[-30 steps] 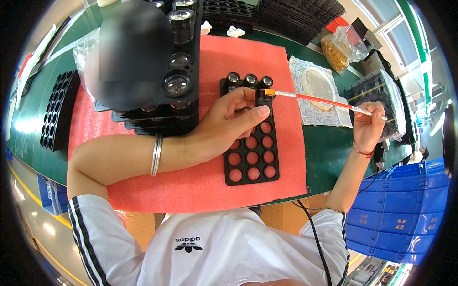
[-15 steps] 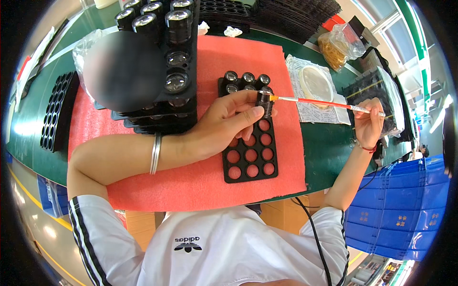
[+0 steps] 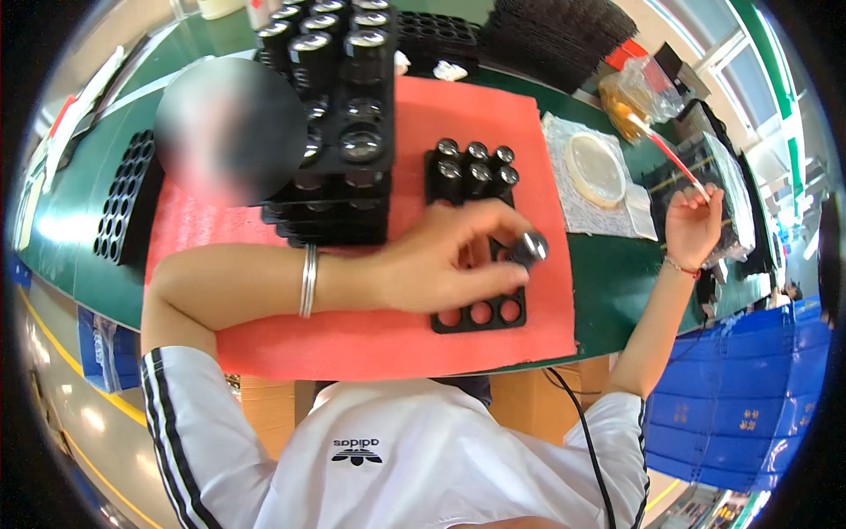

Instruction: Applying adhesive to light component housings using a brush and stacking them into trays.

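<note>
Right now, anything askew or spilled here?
Nothing visibly spilled; the black cylinders in the small tray stand upright. Only a crumpled white scrap near the far edge of the red mat looks stray, like litter.

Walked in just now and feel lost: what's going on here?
The person's left hand holds a dark, shiny-topped cylinder over a black tray on a red mat. The right hand holds a red-handled brush, its tip away from the cylinder. Six similar cylinders stand in the tray's far end, and more stand on a tray stack to the left.
</note>
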Available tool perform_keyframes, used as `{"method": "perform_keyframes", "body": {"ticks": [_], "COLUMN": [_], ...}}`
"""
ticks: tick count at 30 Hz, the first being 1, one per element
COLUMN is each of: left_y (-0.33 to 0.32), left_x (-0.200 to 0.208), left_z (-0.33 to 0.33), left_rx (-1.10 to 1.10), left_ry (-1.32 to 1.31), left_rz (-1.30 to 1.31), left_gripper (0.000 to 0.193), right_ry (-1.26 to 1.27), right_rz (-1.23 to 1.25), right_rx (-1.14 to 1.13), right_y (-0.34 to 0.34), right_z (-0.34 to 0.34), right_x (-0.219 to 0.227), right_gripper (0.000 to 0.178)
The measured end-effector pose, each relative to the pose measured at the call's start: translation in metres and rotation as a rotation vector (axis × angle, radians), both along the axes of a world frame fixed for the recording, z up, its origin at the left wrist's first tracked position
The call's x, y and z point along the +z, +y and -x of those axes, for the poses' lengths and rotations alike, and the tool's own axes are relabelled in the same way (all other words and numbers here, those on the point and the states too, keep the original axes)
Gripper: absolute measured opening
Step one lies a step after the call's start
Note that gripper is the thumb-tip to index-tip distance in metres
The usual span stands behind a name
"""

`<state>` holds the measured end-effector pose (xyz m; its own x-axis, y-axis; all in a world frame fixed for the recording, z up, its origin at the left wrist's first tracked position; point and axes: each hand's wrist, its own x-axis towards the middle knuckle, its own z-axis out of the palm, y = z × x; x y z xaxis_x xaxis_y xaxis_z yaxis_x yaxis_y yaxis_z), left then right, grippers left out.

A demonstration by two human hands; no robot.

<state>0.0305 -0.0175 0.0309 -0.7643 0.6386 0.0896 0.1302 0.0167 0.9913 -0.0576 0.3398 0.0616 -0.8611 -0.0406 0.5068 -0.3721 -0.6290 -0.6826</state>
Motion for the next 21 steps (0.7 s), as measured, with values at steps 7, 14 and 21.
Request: {"method": "perform_keyframes", "body": {"ticks": [7, 14, 21], "left_y": [-0.016, -0.085, -0.152], "left_x": [0.057, 0.118, 0.134], "left_z": [-0.036, -0.016, 0.005], "left_rx": [0.147, 0.497, 0.407], "left_ry": [1.082, 0.847, 0.555], "left_rz": [0.144, 0.412, 0.825], "left_gripper": [0.026, 0.028, 0.031], "right_ry": [0.010, 0.023, 0.015], "right_rz": [0.157, 0.220, 0.218], "right_rx": [0.081, 0.069, 0.112], "right_y": [-0.005, 0.009, 0.003], "right_z": [0.004, -0.003, 0.003], "right_x": [0.002, 0.004, 0.002], "right_gripper": [0.015, 0.016, 0.017]}}
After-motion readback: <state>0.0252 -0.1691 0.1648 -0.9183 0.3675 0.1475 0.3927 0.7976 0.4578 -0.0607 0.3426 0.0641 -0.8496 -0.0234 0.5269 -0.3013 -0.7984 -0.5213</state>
